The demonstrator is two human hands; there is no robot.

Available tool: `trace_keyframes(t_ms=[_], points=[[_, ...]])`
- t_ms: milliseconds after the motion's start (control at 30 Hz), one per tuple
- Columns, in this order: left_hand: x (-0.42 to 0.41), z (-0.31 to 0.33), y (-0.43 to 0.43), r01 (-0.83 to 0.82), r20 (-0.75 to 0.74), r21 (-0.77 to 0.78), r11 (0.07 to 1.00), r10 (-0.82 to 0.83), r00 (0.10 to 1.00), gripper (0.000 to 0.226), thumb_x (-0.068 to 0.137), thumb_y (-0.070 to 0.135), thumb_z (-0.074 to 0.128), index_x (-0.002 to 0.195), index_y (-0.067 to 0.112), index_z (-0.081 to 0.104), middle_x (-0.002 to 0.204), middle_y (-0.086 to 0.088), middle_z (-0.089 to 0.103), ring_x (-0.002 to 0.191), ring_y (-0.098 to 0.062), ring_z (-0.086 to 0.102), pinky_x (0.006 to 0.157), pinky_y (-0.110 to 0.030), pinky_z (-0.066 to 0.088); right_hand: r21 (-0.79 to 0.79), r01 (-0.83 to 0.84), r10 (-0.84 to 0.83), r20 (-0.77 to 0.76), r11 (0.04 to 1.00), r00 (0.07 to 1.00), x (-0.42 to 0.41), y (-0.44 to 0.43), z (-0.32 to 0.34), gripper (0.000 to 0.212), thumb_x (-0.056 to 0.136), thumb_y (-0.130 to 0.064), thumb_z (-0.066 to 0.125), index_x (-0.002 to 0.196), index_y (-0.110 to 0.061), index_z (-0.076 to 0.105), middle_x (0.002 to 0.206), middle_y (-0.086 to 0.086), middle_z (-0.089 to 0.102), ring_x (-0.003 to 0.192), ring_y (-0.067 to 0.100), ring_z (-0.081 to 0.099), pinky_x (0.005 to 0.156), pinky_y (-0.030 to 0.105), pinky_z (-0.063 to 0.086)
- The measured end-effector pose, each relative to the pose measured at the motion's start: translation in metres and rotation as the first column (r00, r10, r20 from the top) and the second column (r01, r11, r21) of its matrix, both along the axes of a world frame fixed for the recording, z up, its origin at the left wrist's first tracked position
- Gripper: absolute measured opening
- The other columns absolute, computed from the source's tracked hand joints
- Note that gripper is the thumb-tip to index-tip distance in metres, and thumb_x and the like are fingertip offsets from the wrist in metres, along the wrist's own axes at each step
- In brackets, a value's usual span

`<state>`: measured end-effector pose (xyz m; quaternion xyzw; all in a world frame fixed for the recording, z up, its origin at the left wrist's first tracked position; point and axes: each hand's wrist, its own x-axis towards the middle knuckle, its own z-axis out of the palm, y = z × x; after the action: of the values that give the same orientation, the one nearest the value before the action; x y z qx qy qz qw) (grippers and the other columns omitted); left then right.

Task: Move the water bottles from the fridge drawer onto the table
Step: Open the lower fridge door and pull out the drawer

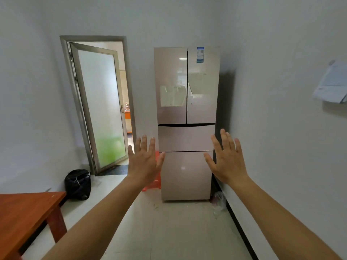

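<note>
A pale pinkish-beige glossy fridge (185, 109) stands mid-frame, with a blue-white label (200, 54) at its top. Lower left sits a reddish-orange wooden table (24, 212); beside it, a black bag (78, 184). The walls are plain white.

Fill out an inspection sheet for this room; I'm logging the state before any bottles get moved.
Surface: wooden table, only its corner in view, bare there.
Job's things: fridge shut, both drawers closed; no water bottles seen.
Clutter: black bag on the floor; orange item beside the fridge; crumpled plastic.
Grippers: left hand and right hand open, empty.
Cables: nothing seen.
Surroundings: glass door ajar; papers on the right wall.
</note>
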<state>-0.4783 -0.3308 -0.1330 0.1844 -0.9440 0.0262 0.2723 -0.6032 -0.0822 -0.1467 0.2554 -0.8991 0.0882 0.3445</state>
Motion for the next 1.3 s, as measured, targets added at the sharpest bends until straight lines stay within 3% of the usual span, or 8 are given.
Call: trace_keyframes(t_ms=[233,367,567,767,1033,1300], points=[[-0.178,-0.014,-0.065,0.008,0.045,0.04,0.999,-0.01,0.999,0.072,0.099,0.061,0.019,0.158,0.02,0.007,0.166,-0.01,0.002,0.153,-0.029,0.0,0.121,-0.054,0.007,-0.018,-0.027,0.028,0.071,0.999,0.997,-0.18,-0.06,-0.018,0.072,0.094,-0.06,0.031,0.152,-0.017,0.031,0.16,0.018,0.024,0.148,0.035,0.024,0.119,0.051,0.018],[-0.264,-0.012,-0.115,0.0,0.045,-0.004,1.0,0.0,0.999,0.072,0.099,0.061,0.018,0.158,0.021,0.005,0.166,-0.01,0.001,0.153,-0.028,-0.002,0.121,-0.054,0.007,-0.058,-0.04,0.045,0.102,0.998,0.994,-0.274,-0.104,-0.009,0.073,0.094,-0.059,0.03,0.154,-0.018,0.027,0.163,0.017,0.018,0.15,0.033,0.018,0.121,0.05,0.016],[-0.37,-0.032,-0.201,-0.035,0.057,0.068,0.997,0.032,0.998,0.074,0.098,0.063,0.016,0.158,0.021,0.004,0.166,-0.009,-0.001,0.153,-0.027,-0.002,0.121,-0.054,0.008,-0.004,-0.088,0.087,0.17,0.996,0.982,-0.389,-0.2,-0.02,0.075,0.098,-0.059,0.035,0.158,-0.019,0.015,0.165,0.012,0.01,0.152,0.029,0.011,0.122,0.048,0.015],[-0.491,-0.058,-0.3,-0.021,0.049,0.128,0.991,0.015,0.999,0.073,0.099,0.06,0.021,0.158,0.018,0.008,0.166,-0.011,0.003,0.153,-0.028,0.002,0.121,-0.054,0.011,0.024,-0.114,0.106,0.231,0.993,0.967,-0.502,-0.305,-0.049,0.073,0.099,-0.056,0.036,0.158,-0.018,0.016,0.165,0.012,0.015,0.153,0.027,0.01,0.123,0.045,0.012],[-0.657,-0.072,-0.402,0.017,0.104,0.229,0.973,-0.042,0.994,0.074,0.098,0.062,0.021,0.157,0.019,0.01,0.166,-0.01,0.008,0.153,-0.028,0.008,0.12,-0.054,0.019,0.048,-0.086,0.067,0.303,0.995,0.951,-0.64,-0.395,-0.06,0.068,0.1,-0.052,0.04,0.156,-0.016,0.027,0.159,0.01,0.032,0.147,0.024,0.027,0.117,0.039,0.028],[-0.787,-0.141,-0.437,-0.009,0.136,0.481,0.877,-0.065,0.989,0.086,0.094,0.069,0.026,0.157,0.012,0.011,0.165,-0.011,0.014,0.152,-0.029,0.013,0.122,-0.05,0.019,0.134,-0.135,0.076,0.377,0.982,0.923,-0.769,-0.436,-0.116,0.064,0.1,-0.051,0.041,0.153,-0.015,0.034,0.153,0.01,0.042,0.141,0.024,0.038,0.111,0.038,0.034]])
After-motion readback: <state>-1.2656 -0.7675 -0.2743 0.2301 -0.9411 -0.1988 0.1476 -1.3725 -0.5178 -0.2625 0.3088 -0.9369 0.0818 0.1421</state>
